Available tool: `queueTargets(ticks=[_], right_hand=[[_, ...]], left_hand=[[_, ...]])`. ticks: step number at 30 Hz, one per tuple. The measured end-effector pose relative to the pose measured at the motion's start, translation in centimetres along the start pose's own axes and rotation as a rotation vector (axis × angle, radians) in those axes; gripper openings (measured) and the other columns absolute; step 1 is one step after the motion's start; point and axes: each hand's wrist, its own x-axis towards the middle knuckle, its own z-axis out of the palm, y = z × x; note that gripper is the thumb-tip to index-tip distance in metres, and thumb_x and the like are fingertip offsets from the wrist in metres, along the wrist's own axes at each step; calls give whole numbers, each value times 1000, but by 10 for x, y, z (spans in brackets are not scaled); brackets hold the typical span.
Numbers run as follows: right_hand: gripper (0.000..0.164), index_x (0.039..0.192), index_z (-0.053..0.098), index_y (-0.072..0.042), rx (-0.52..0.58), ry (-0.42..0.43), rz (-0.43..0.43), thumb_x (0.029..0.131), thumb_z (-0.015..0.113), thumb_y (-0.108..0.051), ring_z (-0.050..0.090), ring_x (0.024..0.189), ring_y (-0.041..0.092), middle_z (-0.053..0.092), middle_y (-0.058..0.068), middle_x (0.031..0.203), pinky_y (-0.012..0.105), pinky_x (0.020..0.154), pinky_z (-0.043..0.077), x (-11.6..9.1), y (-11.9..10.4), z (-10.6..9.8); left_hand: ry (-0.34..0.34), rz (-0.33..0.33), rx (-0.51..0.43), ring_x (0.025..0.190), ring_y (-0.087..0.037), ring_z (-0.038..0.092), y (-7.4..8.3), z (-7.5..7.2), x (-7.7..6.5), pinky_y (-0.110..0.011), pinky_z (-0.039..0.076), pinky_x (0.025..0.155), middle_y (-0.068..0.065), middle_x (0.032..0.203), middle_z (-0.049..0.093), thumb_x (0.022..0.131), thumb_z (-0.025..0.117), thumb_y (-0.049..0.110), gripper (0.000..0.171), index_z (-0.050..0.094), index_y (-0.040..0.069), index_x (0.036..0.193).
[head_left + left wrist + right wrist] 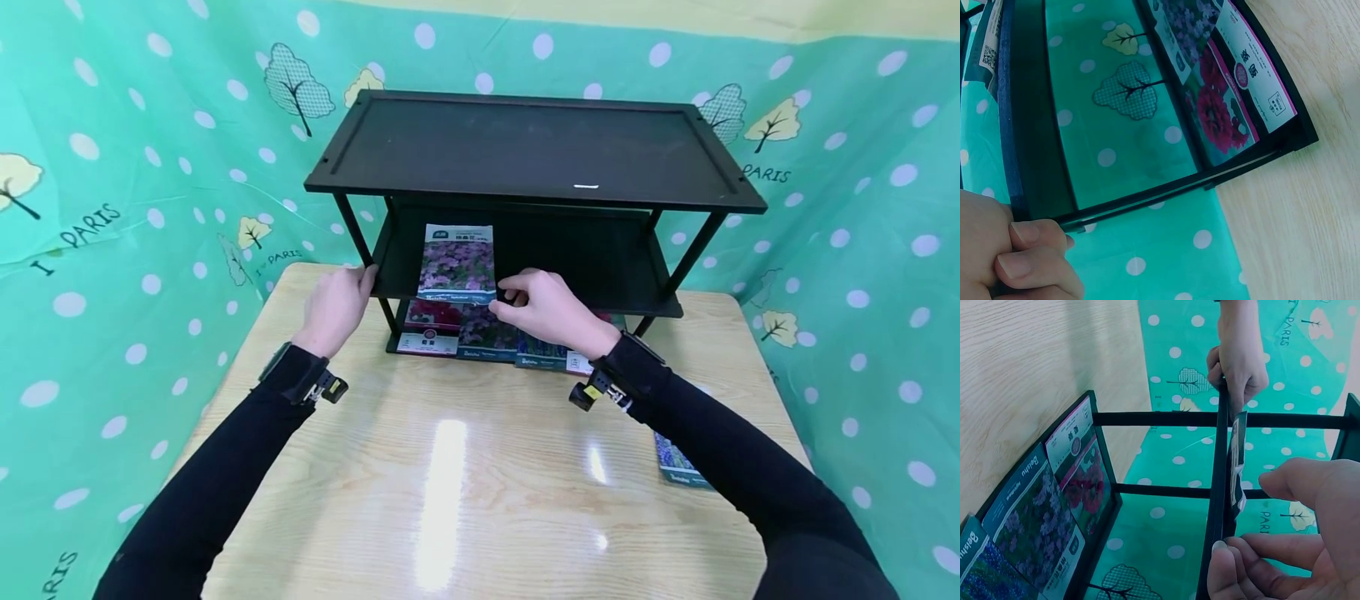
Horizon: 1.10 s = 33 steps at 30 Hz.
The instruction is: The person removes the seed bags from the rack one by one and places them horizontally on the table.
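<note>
On the middle board of a black two-tier shelf rack (525, 250) lies a seed packet (457, 262) with purple flowers, its lower edge at the board's front. My left hand (337, 308) grips the left front corner of that board, fingers curled round it in the left wrist view. Beside the packet's lower right corner is my right hand (551, 308), its thumb and fingers parted. The right wrist view shows the packet (1237, 469) edge-on, with the fingertips right at the board's front edge and the thumb apart from the packet.
Along the rack's bottom level lie several seed packets, among them a red-flowered one (429, 327) and a purple-flowered one (487, 332). Another packet (678, 462) lies on the wooden table (360, 500), partly under my right forearm. A green dotted curtain (135, 250) surrounds the table.
</note>
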Motion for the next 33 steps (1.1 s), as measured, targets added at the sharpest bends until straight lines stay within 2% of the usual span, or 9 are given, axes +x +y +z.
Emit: queueTargets(ticks=[7, 14, 20, 27, 29, 33], right_hand=[[44, 130, 68, 0, -19, -16, 1, 99, 67, -31, 60, 85, 21, 69, 12, 107, 37, 82, 52, 2, 0, 1], [43, 129, 68, -1, -13, -35, 29, 99, 67, -32, 53, 68, 19, 67, 8, 98, 32, 68, 45, 7, 0, -2], [33, 110, 70, -4, -23, -47, 42, 99, 67, -34, 39, 52, 17, 46, 1, 66, 30, 56, 31, 12, -3, -5], [28, 99, 69, -5, -30, -61, 67, 100, 66, -34, 33, 48, 16, 35, -3, 59, 30, 53, 26, 13, -5, -4], [30, 101, 70, -5, -25, -63, 76, 100, 66, -35, 34, 49, 17, 35, -3, 58, 30, 53, 27, 15, -6, -3], [41, 117, 73, -3, -21, -64, 122, 100, 65, -39, 47, 56, 19, 45, 0, 62, 30, 57, 38, 17, -9, -2]], left_hand=[[-5, 7, -2, 46, -22, 42, -1, 0, 1, -34, 32, 41, -4, 59, 41, 113, 37, 36, 54, 59, 7, 72], [9, 17, -13, 46, -22, 43, -1, 1, 4, -34, 32, 41, -4, 59, 40, 112, 38, 36, 54, 53, 9, 68], [13, 13, -25, 45, -22, 40, 1, 1, 5, -34, 31, 41, -4, 58, 39, 112, 38, 35, 54, 50, 10, 66], [-1, 12, -29, 46, -22, 42, 1, 1, 3, -34, 32, 41, -4, 59, 40, 113, 37, 36, 54, 54, 9, 69], [-5, 7, -28, 47, -23, 42, 0, 1, 2, -35, 33, 42, -5, 60, 41, 113, 37, 36, 54, 54, 8, 70], [-2, 7, -26, 48, -23, 42, -1, 0, 2, -35, 32, 43, -4, 60, 40, 112, 37, 35, 54, 53, 8, 69]])
